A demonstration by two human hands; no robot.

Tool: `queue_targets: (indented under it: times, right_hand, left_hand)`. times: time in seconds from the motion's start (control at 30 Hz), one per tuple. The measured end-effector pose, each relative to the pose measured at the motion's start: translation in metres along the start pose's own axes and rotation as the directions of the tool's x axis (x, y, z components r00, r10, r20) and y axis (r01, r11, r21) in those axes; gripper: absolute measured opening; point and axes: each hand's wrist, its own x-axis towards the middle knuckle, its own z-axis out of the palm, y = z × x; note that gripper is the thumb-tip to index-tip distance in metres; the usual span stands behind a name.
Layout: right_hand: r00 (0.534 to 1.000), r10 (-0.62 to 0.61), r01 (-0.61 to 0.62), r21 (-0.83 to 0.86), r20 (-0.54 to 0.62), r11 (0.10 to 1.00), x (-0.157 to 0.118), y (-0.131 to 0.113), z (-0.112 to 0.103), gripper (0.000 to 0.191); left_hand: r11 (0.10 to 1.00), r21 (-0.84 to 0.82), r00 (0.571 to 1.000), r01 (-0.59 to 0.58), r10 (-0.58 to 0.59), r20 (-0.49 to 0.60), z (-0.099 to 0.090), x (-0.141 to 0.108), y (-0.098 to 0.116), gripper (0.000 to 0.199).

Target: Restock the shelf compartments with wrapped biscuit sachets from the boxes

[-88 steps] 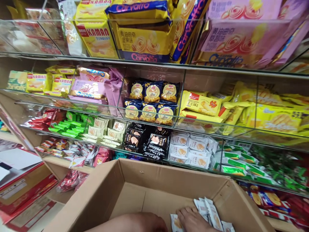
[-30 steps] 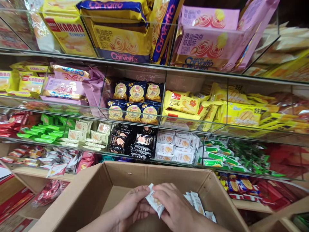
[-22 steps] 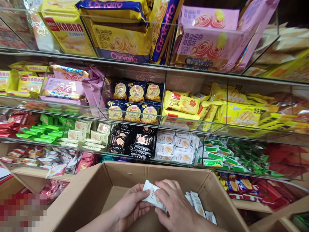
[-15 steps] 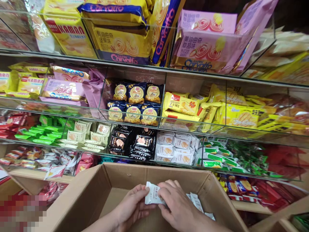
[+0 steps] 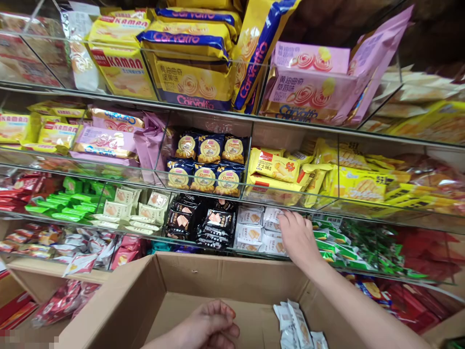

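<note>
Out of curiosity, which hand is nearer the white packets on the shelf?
Right. The right hand is at the white packets, toward their right; the left hand is lower, over the box.

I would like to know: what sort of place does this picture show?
Most likely the snack section of a shop. Tiered shelves with clear fronts hold wrapped snacks, mostly grouped by kind, and an open cardboard box with loose white packets inside sits before them.
</note>
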Motion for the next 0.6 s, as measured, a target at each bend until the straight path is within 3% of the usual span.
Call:
queue_targets:
  times: [0.23, 0.33, 0.43, 0.6]
  right_hand:
    - [0.993, 0.099, -0.091, -0.116, 0.066, 0.989, 0.028, -0.006, 0.013, 0.028]
    - [0.978, 0.129, -0.115, -0.093, 0.163, 0.989, 0.038, -0.005, 0.020, 0.031]
    - [0.947, 0.161, -0.153, -0.051, 0.279, 0.987, 0.044, -0.001, 0.026, 0.031]
    - [0.938, 0.177, -0.185, -0.001, 0.300, 0.983, 0.053, 0.005, 0.037, 0.034]
  left_hand:
    - [0.997, -0.051, 0.998, -0.050, 0.052, 0.039, -0.004, 0.007, -0.004, 0.034]
    - [0.996, -0.051, 0.997, -0.071, 0.073, 0.040, -0.003, 0.006, -0.005, 0.032]
    - [0.998, -0.042, 0.999, -0.045, 0.046, 0.025, -0.002, 0.004, -0.004, 0.029]
    - [1.000, 0.006, 1.000, 0.024, -0.024, -0.016, -0.001, 0.002, -0.004, 0.028]
